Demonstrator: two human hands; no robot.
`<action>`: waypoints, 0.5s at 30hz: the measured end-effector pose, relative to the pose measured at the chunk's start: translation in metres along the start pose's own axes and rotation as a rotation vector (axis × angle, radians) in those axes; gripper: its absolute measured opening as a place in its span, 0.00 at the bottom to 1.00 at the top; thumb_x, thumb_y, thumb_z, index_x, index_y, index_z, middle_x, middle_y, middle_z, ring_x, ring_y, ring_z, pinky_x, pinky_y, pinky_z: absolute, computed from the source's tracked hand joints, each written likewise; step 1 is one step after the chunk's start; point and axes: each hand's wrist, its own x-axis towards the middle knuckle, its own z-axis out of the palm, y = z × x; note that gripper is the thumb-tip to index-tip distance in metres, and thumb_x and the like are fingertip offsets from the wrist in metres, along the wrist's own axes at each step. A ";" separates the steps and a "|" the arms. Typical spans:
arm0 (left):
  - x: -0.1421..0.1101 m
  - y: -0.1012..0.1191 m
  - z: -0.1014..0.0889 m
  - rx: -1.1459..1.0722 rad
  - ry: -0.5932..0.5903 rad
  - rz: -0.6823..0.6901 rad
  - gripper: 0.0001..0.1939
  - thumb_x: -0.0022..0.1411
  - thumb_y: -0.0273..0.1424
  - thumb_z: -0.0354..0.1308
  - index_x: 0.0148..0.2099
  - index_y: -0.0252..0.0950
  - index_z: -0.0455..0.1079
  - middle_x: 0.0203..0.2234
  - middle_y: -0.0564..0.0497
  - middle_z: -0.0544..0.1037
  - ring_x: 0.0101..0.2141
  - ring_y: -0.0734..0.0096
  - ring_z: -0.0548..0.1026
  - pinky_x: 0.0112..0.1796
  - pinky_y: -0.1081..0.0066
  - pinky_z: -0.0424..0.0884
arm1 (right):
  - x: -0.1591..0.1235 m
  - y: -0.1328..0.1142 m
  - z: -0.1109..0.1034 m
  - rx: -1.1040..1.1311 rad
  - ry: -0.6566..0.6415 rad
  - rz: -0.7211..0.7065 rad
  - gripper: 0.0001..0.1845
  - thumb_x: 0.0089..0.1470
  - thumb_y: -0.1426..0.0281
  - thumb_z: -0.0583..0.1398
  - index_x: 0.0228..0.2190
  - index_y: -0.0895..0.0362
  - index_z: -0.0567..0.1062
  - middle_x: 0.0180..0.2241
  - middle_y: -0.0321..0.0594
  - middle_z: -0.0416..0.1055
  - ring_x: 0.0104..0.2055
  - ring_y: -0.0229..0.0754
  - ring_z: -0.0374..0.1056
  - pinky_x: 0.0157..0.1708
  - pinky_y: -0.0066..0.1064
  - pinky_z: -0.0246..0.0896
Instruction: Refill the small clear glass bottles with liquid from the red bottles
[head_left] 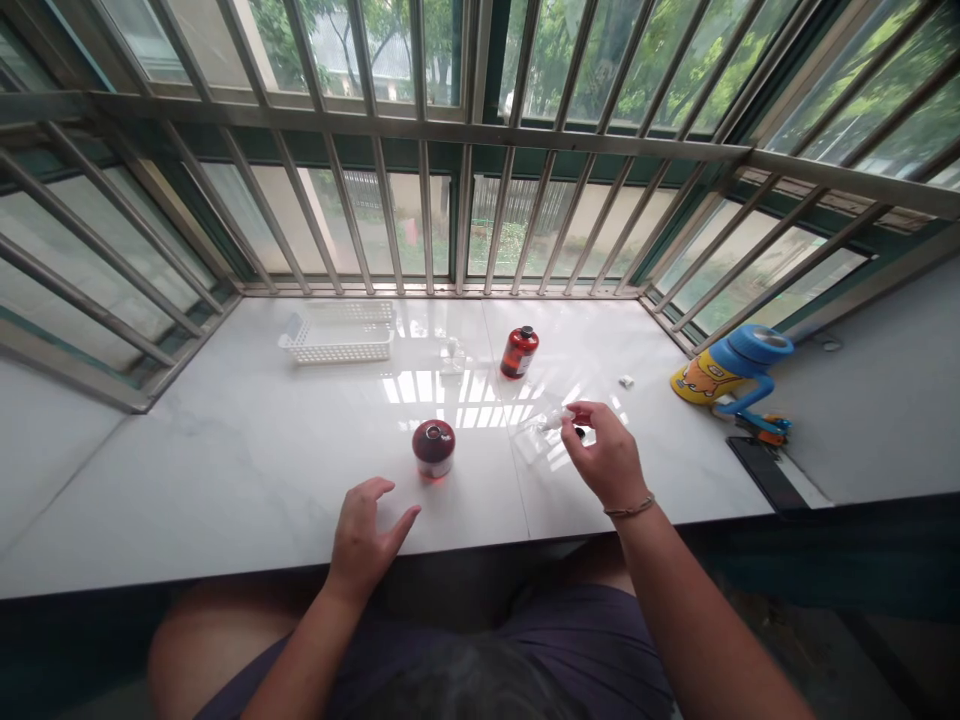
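My right hand (604, 455) hovers over the white sill (262, 440), its fingers pinched on a small clear dropper with a red tip (564, 417). A small dark object lies just under the fingers. My left hand (366, 535) rests near the sill's front edge with fingers apart, holding nothing. Just beyond it stands an open round flask of red liquid (433, 447). Farther back stands a capped bottle of red liquid (519, 352). A small clear glass item (452, 357) sits left of that bottle.
A white slotted basket (337, 335) sits at the back left. At the right lie a yellow and blue cup on its side (724, 372), a dark phone (765, 470) and a tiny white piece (626, 381). Metal window bars (465, 150) enclose the sill.
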 end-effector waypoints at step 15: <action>-0.001 0.003 0.000 0.072 -0.039 0.121 0.19 0.67 0.34 0.68 0.55 0.37 0.68 0.46 0.42 0.77 0.47 0.52 0.78 0.50 0.52 0.76 | -0.024 0.081 0.009 -0.317 -0.290 0.246 0.24 0.64 0.57 0.58 0.54 0.60 0.74 0.52 0.56 0.74 0.55 0.56 0.72 0.54 0.45 0.68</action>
